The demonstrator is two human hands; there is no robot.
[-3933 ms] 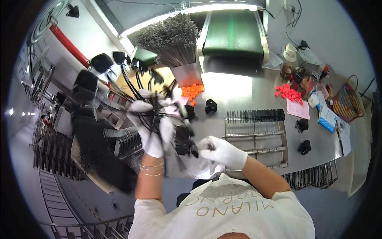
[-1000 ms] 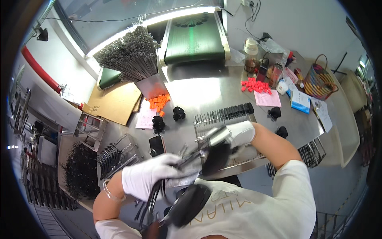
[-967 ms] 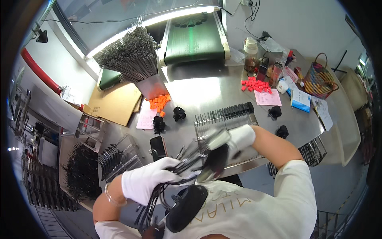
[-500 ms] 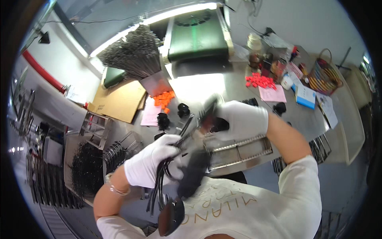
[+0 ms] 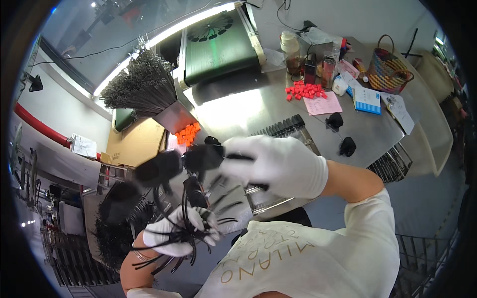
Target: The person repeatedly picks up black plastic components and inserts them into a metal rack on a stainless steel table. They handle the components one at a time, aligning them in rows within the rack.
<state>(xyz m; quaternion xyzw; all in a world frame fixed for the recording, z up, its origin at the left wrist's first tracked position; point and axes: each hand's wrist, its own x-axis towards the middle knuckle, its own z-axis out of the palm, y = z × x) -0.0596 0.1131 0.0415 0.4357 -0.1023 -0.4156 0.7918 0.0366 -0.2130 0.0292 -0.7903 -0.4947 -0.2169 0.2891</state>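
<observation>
Near left: left hand in white fabric glove, fingers closed round a tangled bunch of black items with thin, curved stems. Directly beyond, over the near left part of the grey metal table: flat, rounded dark heads, blurred. Just right of these: right hand, likewise white-gloved, fingers partly bent beside the rightmost head; grasp or release impossible to tell through blur. Partly behind the right hand: slatted metal rack with a row of slim black pieces. Farther left: small orange blocks beside a grey metal box of thin, dark grey rods. Far centre: dark green conveyor belt. Far right: red blocks, pink paper sheet, multicoloured woven basket.
</observation>
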